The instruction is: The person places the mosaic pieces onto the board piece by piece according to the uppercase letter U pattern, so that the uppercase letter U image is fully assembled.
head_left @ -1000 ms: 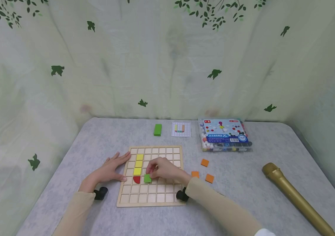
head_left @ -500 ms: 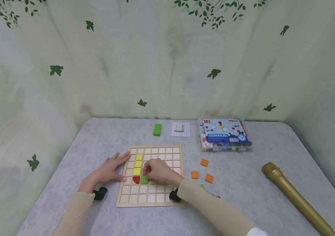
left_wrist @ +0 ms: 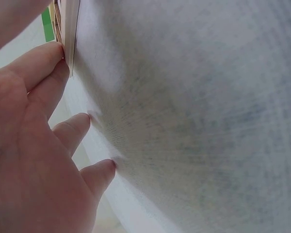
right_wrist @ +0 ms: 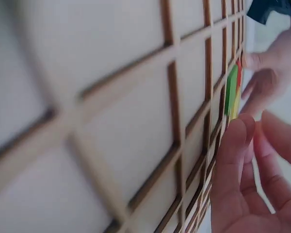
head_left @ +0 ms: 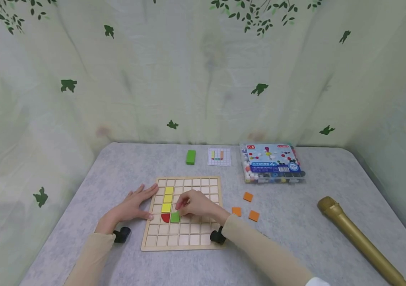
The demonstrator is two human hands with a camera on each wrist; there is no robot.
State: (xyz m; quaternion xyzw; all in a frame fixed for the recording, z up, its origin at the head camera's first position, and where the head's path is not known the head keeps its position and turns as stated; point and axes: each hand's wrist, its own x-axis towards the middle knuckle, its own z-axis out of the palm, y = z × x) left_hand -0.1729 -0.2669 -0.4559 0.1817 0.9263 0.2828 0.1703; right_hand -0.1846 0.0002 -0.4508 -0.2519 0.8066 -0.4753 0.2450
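Note:
A wooden grid board (head_left: pixel 181 249) lies on the table. In one of its columns sit several yellow tiles (head_left: pixel 168 198), with a red quarter-round tile (head_left: pixel 165 218) below them. Right beside the red one, a green square tile (head_left: pixel 175 217) lies flat in its cell. My right hand (head_left: pixel 197 206) hovers just right of the green tile, fingers loosely bent; the right wrist view shows its fingertips (right_wrist: pixel 238 131) apart from that tile (right_wrist: pixel 230 92). My left hand (head_left: pixel 133 204) is spread at the board's left edge, some fingertips touching the rim and others on the tabletop (left_wrist: pixel 184 121).
Orange tiles (head_left: pixel 254 215) lie right of the board, near my right sleeve. Behind the board are a green block (head_left: pixel 191 157), a pattern card (head_left: pixel 219 157) and a clear case of colourful parts (head_left: pixel 273 163). A gold microphone (head_left: pixel 360 238) lies at the right.
The green tile, at first under the right fingers, has shifted left into the cell beside the red tile. The right hand went left with it, then drew back slightly right. The left hand stayed put.

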